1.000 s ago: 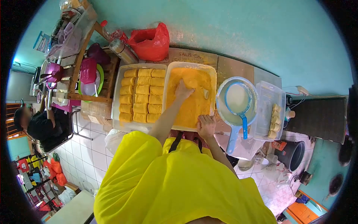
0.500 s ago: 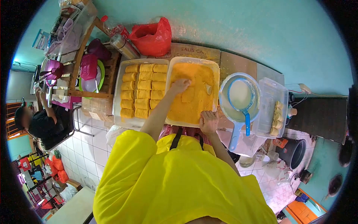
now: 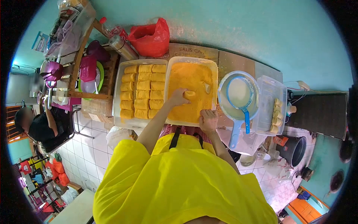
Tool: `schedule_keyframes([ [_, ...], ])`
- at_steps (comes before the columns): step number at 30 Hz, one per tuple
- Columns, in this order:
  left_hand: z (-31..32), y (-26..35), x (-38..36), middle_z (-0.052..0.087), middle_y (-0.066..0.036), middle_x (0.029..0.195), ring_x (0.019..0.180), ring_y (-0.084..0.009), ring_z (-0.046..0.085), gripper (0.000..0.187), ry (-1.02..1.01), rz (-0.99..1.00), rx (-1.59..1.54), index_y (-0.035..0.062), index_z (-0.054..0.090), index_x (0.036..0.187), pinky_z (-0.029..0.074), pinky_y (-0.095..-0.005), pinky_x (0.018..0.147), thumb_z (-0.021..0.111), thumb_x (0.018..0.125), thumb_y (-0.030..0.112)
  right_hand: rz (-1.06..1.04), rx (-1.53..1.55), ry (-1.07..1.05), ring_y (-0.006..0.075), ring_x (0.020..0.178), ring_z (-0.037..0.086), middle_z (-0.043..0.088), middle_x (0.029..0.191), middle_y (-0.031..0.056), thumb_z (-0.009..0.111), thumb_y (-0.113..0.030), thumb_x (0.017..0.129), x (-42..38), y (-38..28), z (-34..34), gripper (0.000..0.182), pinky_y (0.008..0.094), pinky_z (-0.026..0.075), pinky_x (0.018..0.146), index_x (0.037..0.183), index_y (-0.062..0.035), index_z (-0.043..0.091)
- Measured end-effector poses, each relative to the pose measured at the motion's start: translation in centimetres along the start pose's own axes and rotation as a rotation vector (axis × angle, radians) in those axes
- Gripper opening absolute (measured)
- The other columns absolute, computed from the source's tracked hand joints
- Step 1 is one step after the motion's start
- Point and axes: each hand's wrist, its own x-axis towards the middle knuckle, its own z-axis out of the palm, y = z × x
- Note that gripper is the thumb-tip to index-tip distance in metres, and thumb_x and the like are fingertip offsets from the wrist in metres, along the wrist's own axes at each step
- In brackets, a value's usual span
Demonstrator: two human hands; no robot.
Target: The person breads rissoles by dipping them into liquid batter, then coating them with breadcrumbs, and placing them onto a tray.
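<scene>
My left hand (image 3: 179,98) is in the plastic tub (image 3: 168,71) of orange breadcrumbs (image 3: 186,74), its thumb and fingers around one end of a crumb-coated roll (image 3: 190,95). A paler roll (image 3: 207,88), only partly covered, lies in the crumbs to the right. My right hand (image 3: 208,119) has its fingers curled over the tub's front right rim. Left of the tub, a shallow tray (image 3: 117,89) holds rows of coated rolls (image 3: 142,103). To the right stands a bowl of pale batter (image 3: 238,91) with a blue-rimmed strainer (image 3: 245,110) in it.
At far right, a clear container (image 3: 265,112) holds several uncoated rolls (image 3: 276,115). A red plastic bag (image 3: 151,39) and a steel flask (image 3: 123,47) stand behind the trays. A wooden rack (image 3: 80,56) is at left, with another person (image 3: 41,125) seated beyond it.
My left hand has come nearer across the crumbs and now grips a coated roll. My right hand stays at the tub's rim.
</scene>
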Motion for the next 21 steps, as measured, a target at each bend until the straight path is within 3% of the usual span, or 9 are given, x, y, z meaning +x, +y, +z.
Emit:
schedule_keyframes([
  [2, 0.7, 0.0, -1.0, 0.06, -0.013, 0.112, 0.093, -0.0249, 0.059, 0.062, 0.239, 0.198, 0.384, 0.0086, 0.058, 0.118, 0.048, -0.0363, 0.075, 0.081, 0.062, 0.025, 0.002, -0.006, 0.001, 0.0252, 0.07, 0.054, 0.054, 0.07, 0.007, 0.056, -0.008, 0.068, 0.1, -0.1, 0.1, 0.009, 0.0376, 0.036, 0.068, 0.076, -0.0071, 0.053],
  [5, 0.5, 0.5, -1.6, 0.063, -0.012, 0.105, 0.089, -0.0243, 0.061, 0.055, 0.136, 0.227, 0.042, 0.0086, 0.059, 0.117, 0.048, -0.0327, 0.075, 0.077, 0.066, 0.019, 0.008, -0.01, -0.025, 0.0248, 0.07, 0.054, 0.055, 0.07, 0.0069, 0.058, -0.007, 0.067, 0.0, 0.0, 0.0, 0.01, 0.0378, 0.036, 0.069, 0.077, -0.0075, 0.054],
  [8, 0.1, 2.1, -2.8, 0.062, 0.003, 0.087, 0.076, -0.0067, 0.053, 0.049, 0.212, 0.152, -0.171, 0.0124, 0.059, 0.121, 0.044, -0.0214, 0.068, 0.074, 0.074, 0.016, 0.019, -0.018, -0.057, 0.0247, 0.072, 0.055, 0.056, 0.072, 0.0076, 0.059, -0.007, 0.066, 0.0, 0.1, 0.1, 0.012, 0.0387, 0.037, 0.07, 0.078, -0.0074, 0.056],
  [11, -0.9, 3.7, -3.2, 0.06, 0.004, 0.095, 0.081, -0.0068, 0.054, 0.051, 0.113, 0.085, -0.398, 0.0143, 0.056, 0.127, 0.045, -0.0219, 0.072, 0.071, 0.078, 0.013, 0.03, -0.016, -0.069, 0.0244, 0.073, 0.055, 0.056, 0.072, 0.0074, 0.059, -0.007, 0.067, -0.2, 0.1, 0.2, 0.012, 0.0386, 0.037, 0.071, 0.078, -0.0076, 0.056],
  [14, -0.1, 3.0, -2.6, 0.057, 0.004, 0.104, 0.086, -0.0073, 0.054, 0.054, 0.186, 0.24, -0.594, 0.0164, 0.049, 0.134, 0.047, -0.0217, 0.073, 0.067, 0.083, 0.01, 0.034, -0.025, -0.074, 0.0242, 0.073, 0.056, 0.056, 0.072, 0.0075, 0.059, -0.007, 0.067, -0.1, 0.0, 0.1, 0.011, 0.0387, 0.037, 0.072, 0.078, -0.0076, 0.056],
  [17, -0.3, 3.7, -3.1, 0.056, 0.002, 0.11, 0.092, -0.0087, 0.056, 0.054, 0.2, 0.138, -0.739, 0.0166, 0.046, 0.135, 0.048, -0.0226, 0.075, 0.065, 0.085, 0.01, 0.028, -0.031, -0.075, 0.0241, 0.074, 0.056, 0.056, 0.073, 0.0077, 0.058, -0.008, 0.068, -0.1, 0.1, 0.1, 0.01, 0.0388, 0.037, 0.072, 0.078, -0.0077, 0.055],
  [21, -1.0, 3.6, -3.3, 0.058, 0.0, 0.109, 0.093, -0.0101, 0.057, 0.054, 0.066, -0.064, -0.891, 0.0155, 0.045, 0.133, 0.049, -0.0258, 0.074, 0.066, 0.084, 0.008, 0.03, -0.038, -0.073, 0.0246, 0.075, 0.056, 0.057, 0.073, 0.008, 0.058, -0.01, 0.069, -0.2, 0.1, 0.1, 0.009, 0.0389, 0.037, 0.072, 0.077, -0.0079, 0.055],
])
